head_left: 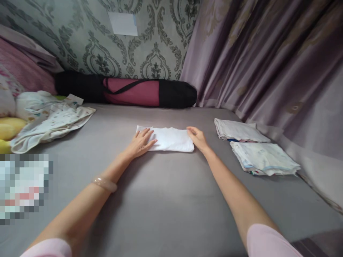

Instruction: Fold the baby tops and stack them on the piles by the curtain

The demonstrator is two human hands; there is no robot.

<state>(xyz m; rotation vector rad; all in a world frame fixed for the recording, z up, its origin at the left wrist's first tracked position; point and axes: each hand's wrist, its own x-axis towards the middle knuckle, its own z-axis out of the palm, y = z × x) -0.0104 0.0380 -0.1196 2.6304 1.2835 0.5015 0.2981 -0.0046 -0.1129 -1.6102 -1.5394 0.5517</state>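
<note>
At the near right, a flat, whitish, blue-edged cloth bundle (265, 157) lies folded. Ahead, on the smooth grey sheet (166, 203), the plain white cloth (173, 140) is doubled into a long rectangle, its far edge uneven: nearly neat, I'd judge. The open left hand (140, 143) rests, fingers spread, on its left end; the right hand (198, 138), fingers bent, seems to pinch its far right corner. Farther left, a rumpled, cream patterned cloth (61, 120) lies unfolded.
</note>
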